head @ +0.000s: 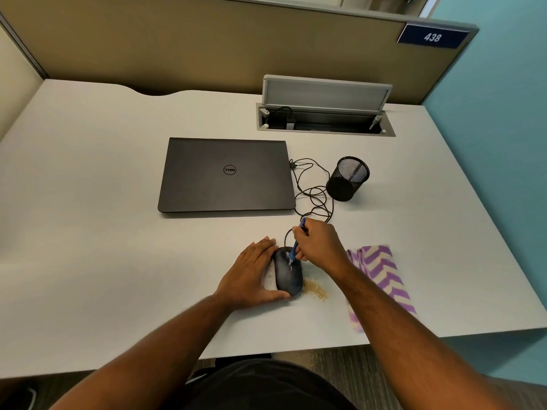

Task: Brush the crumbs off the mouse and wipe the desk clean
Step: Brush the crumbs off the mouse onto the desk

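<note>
The pale surface (103, 232) carried everything, with a closed dark laptop (226, 176) lying toward the back and, to its right, a black mesh pen cup (348, 179) beside loops of black cable (315, 190). Near the front right lay a folded cloth (381, 270) with purple and cream chevrons, partly hidden under the right forearm and untouched.

The dark mouse (288, 275) sat near the front edge, in the middle. The left hand (251, 273) was cupped round its left side and rear, its grip steadying the mouse against the surface. The right hand (318, 244) had its grip closed on a small blue brush (296, 247), whose bristle end met the top of the mouse near the wheel. A tan scatter of crumbs (315, 288) lay on the surface just right of the mouse, and paler specks showed at its left side.

The step in hand appeared to be the brushing, with the wiping not yet begun. The next move would likely call for short strokes sweeping debris off toward the existing pile, then swapping the brush for the cloth.
</note>
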